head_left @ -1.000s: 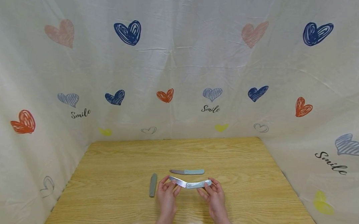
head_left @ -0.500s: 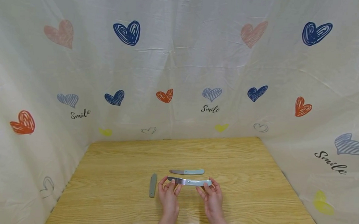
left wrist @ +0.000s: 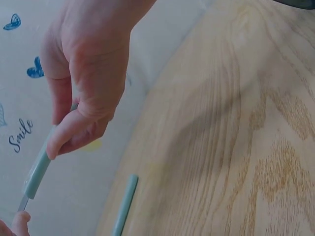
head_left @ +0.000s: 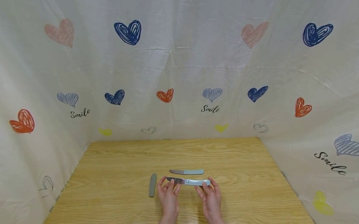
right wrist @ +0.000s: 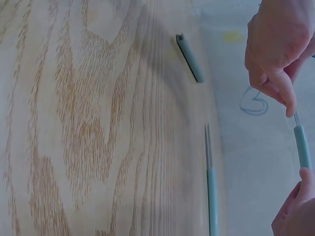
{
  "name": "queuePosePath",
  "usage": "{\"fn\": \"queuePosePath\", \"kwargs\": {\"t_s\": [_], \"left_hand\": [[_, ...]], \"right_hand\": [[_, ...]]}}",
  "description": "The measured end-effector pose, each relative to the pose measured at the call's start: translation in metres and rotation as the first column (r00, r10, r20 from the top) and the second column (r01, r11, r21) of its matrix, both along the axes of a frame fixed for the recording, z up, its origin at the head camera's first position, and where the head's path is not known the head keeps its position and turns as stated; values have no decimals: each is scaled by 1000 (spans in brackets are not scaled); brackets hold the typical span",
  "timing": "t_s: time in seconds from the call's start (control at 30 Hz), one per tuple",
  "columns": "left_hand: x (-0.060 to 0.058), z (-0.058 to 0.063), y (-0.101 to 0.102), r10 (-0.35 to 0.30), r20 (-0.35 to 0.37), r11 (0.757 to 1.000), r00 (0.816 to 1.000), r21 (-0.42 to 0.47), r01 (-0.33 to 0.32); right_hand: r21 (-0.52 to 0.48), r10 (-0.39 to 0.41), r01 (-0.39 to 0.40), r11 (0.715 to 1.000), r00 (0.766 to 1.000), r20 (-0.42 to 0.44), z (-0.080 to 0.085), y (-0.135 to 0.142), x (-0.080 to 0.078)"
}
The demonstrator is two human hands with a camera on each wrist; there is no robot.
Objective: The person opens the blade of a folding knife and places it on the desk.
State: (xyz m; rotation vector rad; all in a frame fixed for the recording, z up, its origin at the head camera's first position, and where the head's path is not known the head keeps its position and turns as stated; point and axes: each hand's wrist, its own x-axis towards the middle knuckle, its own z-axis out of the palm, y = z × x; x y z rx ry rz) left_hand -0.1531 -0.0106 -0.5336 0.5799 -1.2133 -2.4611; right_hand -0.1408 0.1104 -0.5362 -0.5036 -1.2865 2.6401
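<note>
A folding knife with a pale blue handle (head_left: 195,182) is held up level above the table, its blade in line with the handle. My left hand (head_left: 168,195) pinches the blade between thumb and fingers. The handle's far end is gripped by my right hand (head_left: 212,197). Just behind, a similar knife (head_left: 194,171) lies unfolded on the table, blade to the left. A grey-green folded knife (head_left: 153,185) lies left of my left hand. In the right wrist view, the held knife's handle (right wrist: 302,147) spans between both hands.
The wood-grain table (head_left: 119,189) reaches back to a white curtain (head_left: 184,68) printed with hearts and "Smile". Curtain also hangs along the left and right sides of the table.
The held knife has turned from bent at its pivot to straight. Both hands have shifted slightly. The two knives on the table have stayed where they were.
</note>
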Motion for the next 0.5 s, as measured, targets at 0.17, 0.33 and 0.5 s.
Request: {"fn": "queuePosePath", "kwargs": {"t_s": [0.17, 0.33, 0.5], "left_hand": [[-2, -5, 1, 19, -16, 1000, 1000, -10, -19], [-2, -12, 4, 30, -34, 1000, 999, -1, -30], [-1, -16, 4, 36, -29, 999, 999, -3, -36]], "right_hand": [[-12, -41, 41, 999, 999, -7, -1, -3, -2], [-18, -105, 105, 994, 994, -12, -6, -6, -5], [31, -130, 130, 991, 991, -2, -16, -7, -7]]}}
